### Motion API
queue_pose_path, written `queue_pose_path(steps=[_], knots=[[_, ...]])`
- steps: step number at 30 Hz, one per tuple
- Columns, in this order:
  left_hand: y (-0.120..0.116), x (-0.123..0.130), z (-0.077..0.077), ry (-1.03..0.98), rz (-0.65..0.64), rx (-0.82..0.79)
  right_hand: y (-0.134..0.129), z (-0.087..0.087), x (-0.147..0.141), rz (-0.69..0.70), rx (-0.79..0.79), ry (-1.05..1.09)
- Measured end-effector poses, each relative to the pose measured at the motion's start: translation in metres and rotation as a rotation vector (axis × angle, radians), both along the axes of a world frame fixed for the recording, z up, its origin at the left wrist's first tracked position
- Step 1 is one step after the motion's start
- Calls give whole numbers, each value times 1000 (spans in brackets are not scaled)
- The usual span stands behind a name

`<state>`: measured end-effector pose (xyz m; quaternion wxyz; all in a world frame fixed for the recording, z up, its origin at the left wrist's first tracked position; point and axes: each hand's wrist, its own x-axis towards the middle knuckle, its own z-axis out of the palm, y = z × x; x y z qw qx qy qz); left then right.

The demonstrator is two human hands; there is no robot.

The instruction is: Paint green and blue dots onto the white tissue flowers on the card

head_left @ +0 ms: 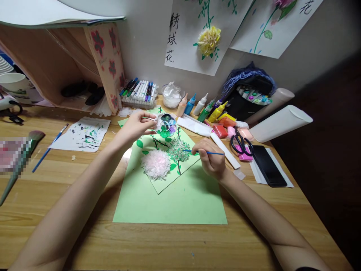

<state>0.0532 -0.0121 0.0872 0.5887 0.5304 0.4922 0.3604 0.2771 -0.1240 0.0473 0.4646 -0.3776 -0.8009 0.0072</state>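
My left hand (138, 126) grips the rim of a small paint palette (166, 124) that carries green, purple and dark paint. Pinched in my right hand (210, 158) is a thin blue paintbrush (216, 153). Its tip is at a fringed paper flower (179, 149) coloured white and green. Beside that flower sits a pale pink fringed flower (156, 165). Both flowers are on a light green card (160, 185) with painted leaves and dark stems, turned at an angle. Beneath the card lies a larger green sheet (169, 209). The palette covers part of the card's upper area.
Paint bottles (201, 104), a marker tray (139, 92) and a bowl of white tissue (172, 96) line the wall. Black scissors (241, 145) and a phone (269, 165) lie right. Leftward are a paint-stained tissue (81, 134), another brush (50, 148) and a large brush (21, 162).
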Motion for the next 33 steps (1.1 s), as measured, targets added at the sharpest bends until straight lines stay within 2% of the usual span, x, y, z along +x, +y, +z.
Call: queue_pose_path(steps=[5,13,25,28,33], knots=[[1,-1,-1,4,-2,1,-3,1,2,24,8,43],[3,-2,-4,-32,-6,22,-1,-4,0,49,23,-48],[3,-2,-3,-23,-2,20,-1,-4,1,51,46,-72],[2,-1,-2,-15,-5,15,-3,-4,3,24,67,-2],[-4,4,-1,9,-18,-26,-7,2,3,-19,150,261]])
